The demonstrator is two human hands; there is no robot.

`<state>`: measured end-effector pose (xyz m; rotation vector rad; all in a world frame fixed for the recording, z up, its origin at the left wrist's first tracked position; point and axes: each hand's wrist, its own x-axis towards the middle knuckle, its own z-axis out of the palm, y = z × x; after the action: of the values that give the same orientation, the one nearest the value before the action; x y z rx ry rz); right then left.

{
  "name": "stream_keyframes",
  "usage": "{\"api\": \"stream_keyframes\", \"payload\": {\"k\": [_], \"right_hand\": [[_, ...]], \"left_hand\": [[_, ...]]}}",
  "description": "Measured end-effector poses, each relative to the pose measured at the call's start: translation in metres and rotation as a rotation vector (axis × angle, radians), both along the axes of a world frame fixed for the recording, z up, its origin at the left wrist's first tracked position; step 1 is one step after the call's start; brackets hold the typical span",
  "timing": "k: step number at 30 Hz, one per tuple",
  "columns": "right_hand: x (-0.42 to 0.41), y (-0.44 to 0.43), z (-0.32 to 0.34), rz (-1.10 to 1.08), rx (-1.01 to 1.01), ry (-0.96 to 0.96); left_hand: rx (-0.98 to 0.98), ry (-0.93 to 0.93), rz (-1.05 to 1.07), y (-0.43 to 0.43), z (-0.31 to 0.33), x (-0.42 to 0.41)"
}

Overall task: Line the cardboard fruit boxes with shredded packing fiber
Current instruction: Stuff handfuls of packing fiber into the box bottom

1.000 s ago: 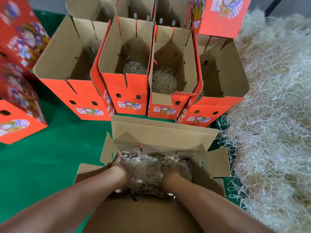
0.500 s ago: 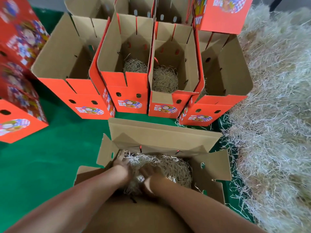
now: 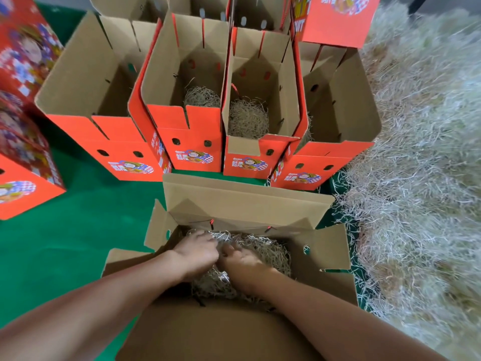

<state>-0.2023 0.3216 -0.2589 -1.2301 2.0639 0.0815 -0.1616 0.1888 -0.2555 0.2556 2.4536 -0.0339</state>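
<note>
An open cardboard fruit box stands right in front of me with its flaps spread. A wad of pale shredded fiber lies on its floor. Both my hands are down inside the box, side by side at its left half. My left hand has its fingers curled into the strands. My right hand grips the fiber next to it, fingertips buried in it. A big loose heap of the same fiber lies to the right.
A row of open orange boxes stands behind: the left one shows no fiber, the two middle ones hold some. The right box shows a little fiber. Closed orange boxes stand far left. Green cloth covers the surface.
My hands were spread apart pressing the fiber down; they have come together at the left middle of the box and curled into the strands.
</note>
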Motion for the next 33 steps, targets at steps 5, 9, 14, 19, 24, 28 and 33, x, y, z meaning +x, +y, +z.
{"api": "stream_keyframes", "payload": {"k": [5,9,14,19,24,28,33], "right_hand": [[0.0,0.011,-0.016,0.138,0.256,0.077],[0.0,0.014,-0.015,0.166,0.291,0.101],[-0.016,0.016,0.011,-0.101,-0.138,0.035],[-0.041,0.04,0.025,-0.258,0.196,0.173],[-0.036,0.054,0.012,-0.017,0.346,-0.124],[-0.037,0.048,0.019,-0.095,0.287,0.013],[-0.043,0.046,0.04,0.06,0.409,-0.116]], "left_hand": [[-0.197,-0.439,-0.038,-0.006,-0.012,0.022],[-0.402,-0.535,-0.206,0.003,-0.012,0.023],[-0.013,-0.067,0.135,0.011,0.001,0.003],[0.278,-0.037,0.04,0.012,-0.003,-0.004],[0.226,-0.103,-0.109,0.033,-0.024,0.0],[0.013,-0.194,-0.152,0.039,-0.032,0.01],[0.359,0.0,0.047,0.031,-0.01,0.002]]}}
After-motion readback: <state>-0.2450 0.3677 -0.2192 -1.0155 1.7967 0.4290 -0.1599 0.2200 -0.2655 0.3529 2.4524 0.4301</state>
